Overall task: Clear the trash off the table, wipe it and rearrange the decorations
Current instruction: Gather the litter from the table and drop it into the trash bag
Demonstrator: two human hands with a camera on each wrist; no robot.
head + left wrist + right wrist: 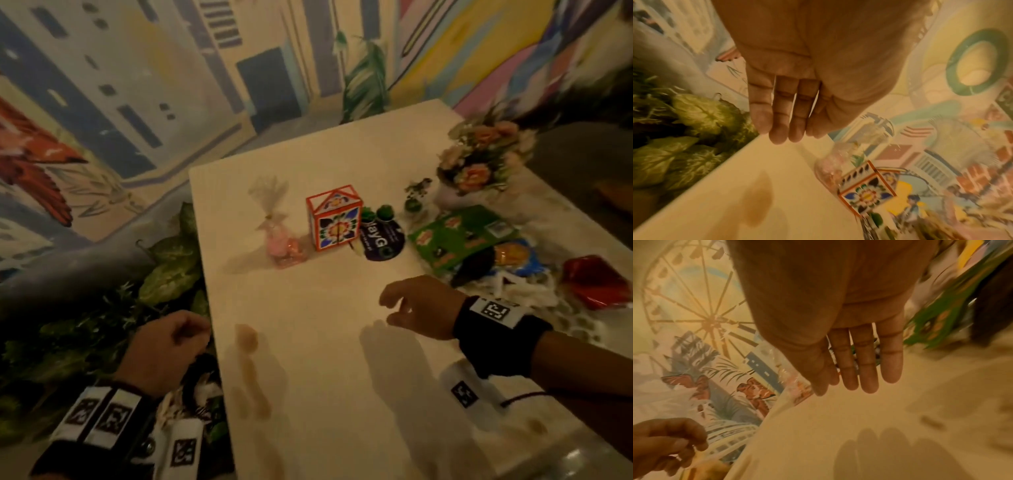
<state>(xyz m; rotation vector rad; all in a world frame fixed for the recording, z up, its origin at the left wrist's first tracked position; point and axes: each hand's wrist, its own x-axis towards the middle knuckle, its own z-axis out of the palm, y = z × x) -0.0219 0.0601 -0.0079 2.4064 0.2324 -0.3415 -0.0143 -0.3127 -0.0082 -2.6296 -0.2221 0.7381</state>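
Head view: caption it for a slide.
Both empty hands, left and right, hover over a stained white table before cleanup.

Left wrist: black band (pixel 102 425) carrying white square-code tags.
Right wrist: black band (pixel 496 334), same tags, thin dark cord.

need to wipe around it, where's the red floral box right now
In the head view the red floral box stands upright mid-table, between the clear candy bag on its left and the small green potted plants on its right.
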